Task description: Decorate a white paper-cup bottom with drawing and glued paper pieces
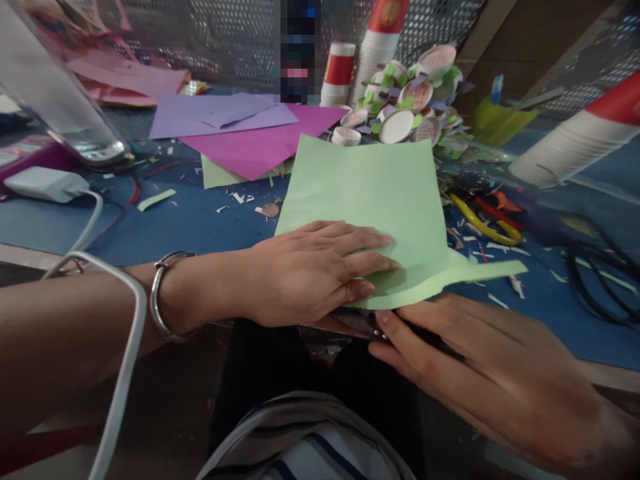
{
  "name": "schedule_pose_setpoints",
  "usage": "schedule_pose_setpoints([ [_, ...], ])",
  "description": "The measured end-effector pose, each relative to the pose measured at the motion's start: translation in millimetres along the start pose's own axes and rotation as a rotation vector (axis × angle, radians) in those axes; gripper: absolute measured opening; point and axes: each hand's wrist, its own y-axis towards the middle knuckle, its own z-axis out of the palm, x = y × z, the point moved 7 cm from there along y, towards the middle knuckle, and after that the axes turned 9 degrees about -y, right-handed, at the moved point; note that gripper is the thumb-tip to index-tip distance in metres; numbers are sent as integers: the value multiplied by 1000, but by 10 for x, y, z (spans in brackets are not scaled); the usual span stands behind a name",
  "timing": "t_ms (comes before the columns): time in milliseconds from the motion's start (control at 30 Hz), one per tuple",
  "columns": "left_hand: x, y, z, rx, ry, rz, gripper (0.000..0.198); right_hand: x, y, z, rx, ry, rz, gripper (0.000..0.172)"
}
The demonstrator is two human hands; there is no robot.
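A sheet of light green paper [365,180] lies at the front edge of the blue table. My left hand [310,270] rests flat on its lower left part, fingers stretched out and pointing right. Just below the paper's front edge is my right hand [490,367], its fingers closed together. Between its fingertips shows a small dark thing with bright spots [379,328], mostly hidden by the fingers and too small to name. From the sheet's lower right corner a narrow green strip [493,271] sticks out, partly joined to it.
Purple paper [175,120] and magenta paper [255,150] lie behind on the left. Decorated paper cups [397,125] are heaped at the back, near stacked cups [575,150]. Yellow-handled scissors [487,227] lie right among scraps. A white cable [133,347] crosses my left forearm.
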Motion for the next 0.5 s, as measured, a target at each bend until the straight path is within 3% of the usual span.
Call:
schedule_pose_setpoints([
  [267, -18, -5, -52, -7, -37, 27, 49, 39, 20, 18, -22, 20, -29, 14],
  [500, 92, -253, -186, -47, 110, 24, 63, 28, 11, 26, -27, 17, -23, 15],
])
